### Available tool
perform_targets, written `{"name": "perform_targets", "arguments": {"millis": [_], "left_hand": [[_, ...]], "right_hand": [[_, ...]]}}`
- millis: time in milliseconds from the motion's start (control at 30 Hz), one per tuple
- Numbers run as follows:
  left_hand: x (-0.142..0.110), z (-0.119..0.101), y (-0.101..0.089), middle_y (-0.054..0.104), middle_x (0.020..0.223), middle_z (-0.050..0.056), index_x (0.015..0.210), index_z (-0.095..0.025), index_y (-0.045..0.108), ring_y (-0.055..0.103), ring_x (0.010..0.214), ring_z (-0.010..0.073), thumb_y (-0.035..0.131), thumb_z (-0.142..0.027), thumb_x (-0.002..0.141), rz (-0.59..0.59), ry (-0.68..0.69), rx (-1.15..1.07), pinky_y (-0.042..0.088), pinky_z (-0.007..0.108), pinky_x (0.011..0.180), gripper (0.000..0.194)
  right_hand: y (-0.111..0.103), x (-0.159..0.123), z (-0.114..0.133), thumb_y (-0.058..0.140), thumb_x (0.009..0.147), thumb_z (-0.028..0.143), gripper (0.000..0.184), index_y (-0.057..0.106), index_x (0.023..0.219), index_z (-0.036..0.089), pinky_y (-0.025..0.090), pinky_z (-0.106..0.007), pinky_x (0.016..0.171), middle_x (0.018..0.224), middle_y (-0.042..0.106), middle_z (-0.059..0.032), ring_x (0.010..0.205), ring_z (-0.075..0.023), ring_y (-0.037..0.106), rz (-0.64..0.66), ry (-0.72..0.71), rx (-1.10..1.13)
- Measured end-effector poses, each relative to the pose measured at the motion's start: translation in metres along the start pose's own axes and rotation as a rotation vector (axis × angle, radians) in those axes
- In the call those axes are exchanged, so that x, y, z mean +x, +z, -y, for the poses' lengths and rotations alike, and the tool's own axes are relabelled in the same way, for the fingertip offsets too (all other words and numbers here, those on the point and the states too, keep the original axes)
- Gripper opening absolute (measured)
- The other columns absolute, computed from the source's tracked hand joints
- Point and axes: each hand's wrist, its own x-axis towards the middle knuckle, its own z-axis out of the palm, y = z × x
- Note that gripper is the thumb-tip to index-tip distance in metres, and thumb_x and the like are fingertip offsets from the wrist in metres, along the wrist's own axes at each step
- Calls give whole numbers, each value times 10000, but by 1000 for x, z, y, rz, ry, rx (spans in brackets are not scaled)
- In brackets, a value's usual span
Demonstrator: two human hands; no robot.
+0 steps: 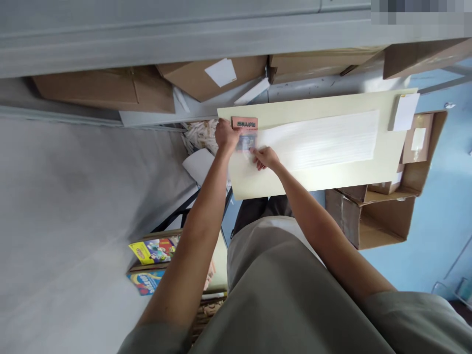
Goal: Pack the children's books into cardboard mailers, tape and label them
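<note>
A cream board [332,177] lies in front of me with a long white sheet [324,140] across its middle. At the board's left end sits a small packet [245,132] with a pink header card and a clear pouch below it. My left hand [225,135] grips the packet's left edge, fingers closed on it. My right hand [264,157] presses its fingers down on the board beside the pouch's lower right corner, touching the packet.
Brown cardboard boxes [110,88] line a grey shelf at the back. An open carton [383,216] stands at the right under the board on a blue floor. Colourful booklets [153,250] lie lower left. A white card [405,110] rests on the board's right end.
</note>
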Motion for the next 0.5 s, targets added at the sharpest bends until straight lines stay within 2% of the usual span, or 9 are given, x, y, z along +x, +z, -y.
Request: {"name": "perform_targets", "arguments": {"millis": [67, 133, 200, 333, 433, 500], "left_hand": [[7, -6, -2, 858, 1342, 175, 1096, -149, 764, 760, 1412, 325, 887, -153, 884, 27, -72, 259, 517, 419, 1264, 245], [10, -14, -6, 886, 1211, 142, 1026, -165, 798, 814, 1248, 332, 869, -213, 912, 75, -37, 441, 581, 405, 1126, 143], [10, -23, -10, 881, 1122, 109, 982, -186, 806, 814, 1162, 309, 817, -248, 963, 70, 89, 463, 597, 385, 1068, 66], [-6, -44, -11, 829, 1141, 108, 993, -233, 771, 770, 1236, 313, 825, -274, 1027, -114, 447, 383, 586, 422, 1187, 75], [-39, -64, 2, 805, 1230, 113, 1069, -261, 764, 766, 1311, 323, 824, -380, 1100, -84, 701, 299, 586, 440, 1231, 137], [-68, -74, 21, 809, 1247, 104, 1127, -264, 767, 783, 1301, 312, 804, -476, 1129, -40, 765, 229, 612, 435, 1206, 214]], "right_hand": [[1, 2, -1, 649, 1213, 657, 707, 697, 683, 193, 527, -173, 506, 549, 723, -18, 514, -108, 718, -3, -10, 0], [1, 5, -2, 643, 1213, 661, 714, 702, 676, 193, 534, -169, 523, 575, 746, -28, 515, -104, 724, -14, -12, -6], [2, 8, -2, 622, 1203, 710, 744, 707, 674, 194, 538, -174, 528, 594, 763, -44, 511, -109, 728, -10, 1, -14], [3, 11, -1, 491, 1198, 825, 840, 726, 691, 197, 560, -200, 563, 622, 786, -76, 522, -129, 742, 42, 27, -4], [4, 12, 3, 456, 1237, 763, 823, 726, 703, 199, 567, -200, 616, 651, 799, -68, 544, -120, 744, 56, 5, 1], [3, 10, 6, 474, 1260, 686, 767, 723, 727, 194, 579, -206, 649, 656, 793, -54, 554, -118, 735, 108, -9, 19]]}}
